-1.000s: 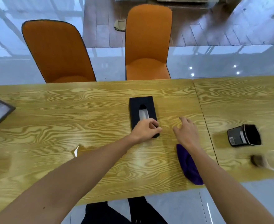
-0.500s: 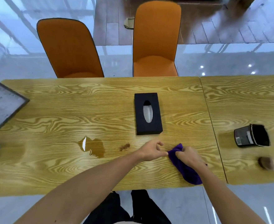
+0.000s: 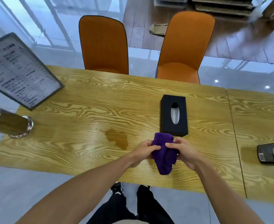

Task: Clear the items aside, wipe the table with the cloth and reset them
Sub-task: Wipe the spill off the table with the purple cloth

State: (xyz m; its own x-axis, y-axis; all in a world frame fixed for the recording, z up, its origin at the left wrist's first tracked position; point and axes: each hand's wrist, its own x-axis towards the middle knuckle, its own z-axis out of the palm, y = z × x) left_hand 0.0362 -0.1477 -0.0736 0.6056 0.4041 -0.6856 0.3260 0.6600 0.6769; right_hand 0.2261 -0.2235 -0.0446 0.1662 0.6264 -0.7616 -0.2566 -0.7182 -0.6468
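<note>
A purple cloth [image 3: 164, 156] hangs bunched just above the wooden table [image 3: 78, 120], near its front edge. My left hand [image 3: 143, 151] grips its left side and my right hand [image 3: 184, 151] grips its right side. A black tissue box [image 3: 173, 115] lies flat just beyond the cloth, with white tissue showing in its oval slot. A brown liquid spill [image 3: 118, 138] lies on the table to the left of my hands.
A framed menu card [image 3: 18, 70] leans at the far left. A metal cup [image 3: 11, 125] lies on its side at the left edge. A black container [image 3: 272, 152] lies at the right. Two orange chairs [image 3: 104, 46] stand behind the table.
My left hand left the tissue box and joined my right hand on the purple cloth. Both hands lifted the cloth off the table. The view swung left, showing the menu card and metal cup.
</note>
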